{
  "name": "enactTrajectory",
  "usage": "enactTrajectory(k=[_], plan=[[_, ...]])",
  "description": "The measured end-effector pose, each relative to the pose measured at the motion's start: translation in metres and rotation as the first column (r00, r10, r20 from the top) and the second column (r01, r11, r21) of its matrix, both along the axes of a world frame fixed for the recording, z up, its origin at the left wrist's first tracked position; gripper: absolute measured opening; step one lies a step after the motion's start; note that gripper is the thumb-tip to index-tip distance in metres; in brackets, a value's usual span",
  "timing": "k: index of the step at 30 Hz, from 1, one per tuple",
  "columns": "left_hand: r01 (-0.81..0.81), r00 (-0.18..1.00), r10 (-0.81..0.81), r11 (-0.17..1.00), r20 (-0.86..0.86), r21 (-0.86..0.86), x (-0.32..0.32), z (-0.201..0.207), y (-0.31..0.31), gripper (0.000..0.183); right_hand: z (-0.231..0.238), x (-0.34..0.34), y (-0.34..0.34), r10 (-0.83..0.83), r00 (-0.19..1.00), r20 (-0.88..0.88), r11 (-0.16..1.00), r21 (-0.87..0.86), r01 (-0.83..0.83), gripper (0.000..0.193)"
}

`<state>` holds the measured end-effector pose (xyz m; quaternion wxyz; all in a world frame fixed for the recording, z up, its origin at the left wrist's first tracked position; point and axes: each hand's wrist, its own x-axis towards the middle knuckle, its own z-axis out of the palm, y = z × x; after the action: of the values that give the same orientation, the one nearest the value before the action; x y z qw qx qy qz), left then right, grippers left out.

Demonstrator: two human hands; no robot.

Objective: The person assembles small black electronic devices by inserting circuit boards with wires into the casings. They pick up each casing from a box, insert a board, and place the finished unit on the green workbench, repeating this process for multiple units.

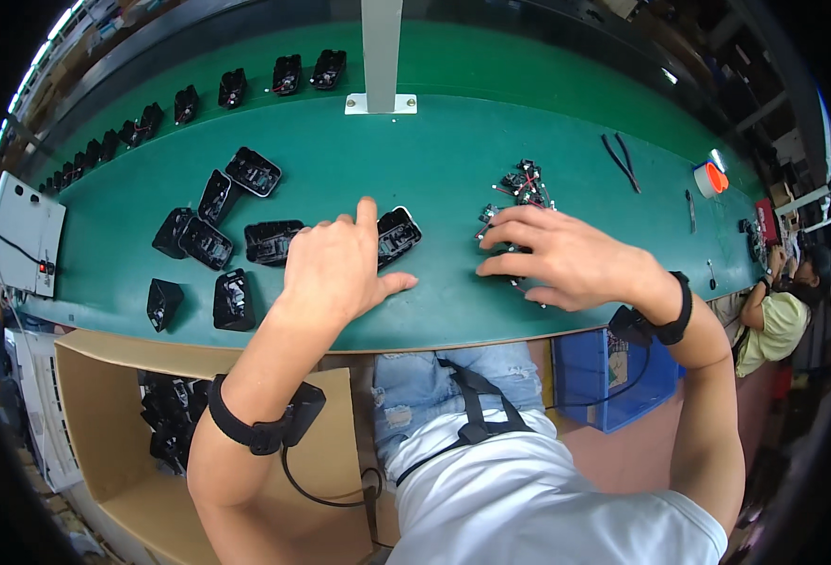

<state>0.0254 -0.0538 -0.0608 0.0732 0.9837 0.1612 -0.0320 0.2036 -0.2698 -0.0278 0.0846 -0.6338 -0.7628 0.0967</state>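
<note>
My left hand [333,268] is over the table with its thumb and index finger spread apart and the other fingers bent and partly hidden. Beside its index finger is an open black plastic housing [399,237], partly covered by the hand; whether they touch is unclear. Another black housing [272,242] lies just left of that hand. To the right, my right hand [566,256] reaches over a pile of small black parts with red and white wires [526,182]. Its fingers are spread and slightly bent, and no part shows in its grip.
Several black housings [207,243] lie on the green table [434,155] at left, with a row of more [232,88] behind. A post [381,56] stands at the back. Pliers [623,162] and an orange-and-white roll [711,179] are at right. Below sit a cardboard box [326,443] and blue bin [580,377]. A co-worker [781,315] sits far right.
</note>
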Motion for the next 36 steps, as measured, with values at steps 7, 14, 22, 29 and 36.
enactTrajectory(k=[7, 14, 22, 29, 36], plan=[[0.248, 0.957, -0.221, 0.96, 0.189, -0.13, 0.002, -0.013, 0.002, 0.058, -0.013, 0.012, 0.017, -0.219, 0.946, -0.239, 0.959, 0.124, 0.253, 0.033], [0.077, 0.982, -0.036, 0.973, 0.184, -0.219, 0.005, -0.009, 0.003, 0.03, -0.019, 0.008, 0.063, -0.354, 0.72, -0.597, 0.882, 0.044, 0.47, 0.033], [0.078, 0.924, 0.131, 0.854, 0.358, -0.514, 0.008, -0.005, 0.009, 0.036, -0.037, 0.005, 0.081, -0.26, 0.446, -0.857, 0.922, -0.084, 0.377, 0.025], [0.148, 0.893, 0.093, 0.863, 0.44, -0.482, 0.013, -0.008, 0.013, 0.027, -0.042, 0.008, 0.078, -0.256, 0.401, -0.88, 0.934, -0.118, 0.336, 0.023], [0.239, 0.881, 0.067, 0.792, 0.469, -0.562, 0.018, -0.008, 0.024, 0.025, -0.039, 0.005, 0.073, -0.222, 0.123, -0.967, 0.934, -0.175, 0.313, 0.018]])
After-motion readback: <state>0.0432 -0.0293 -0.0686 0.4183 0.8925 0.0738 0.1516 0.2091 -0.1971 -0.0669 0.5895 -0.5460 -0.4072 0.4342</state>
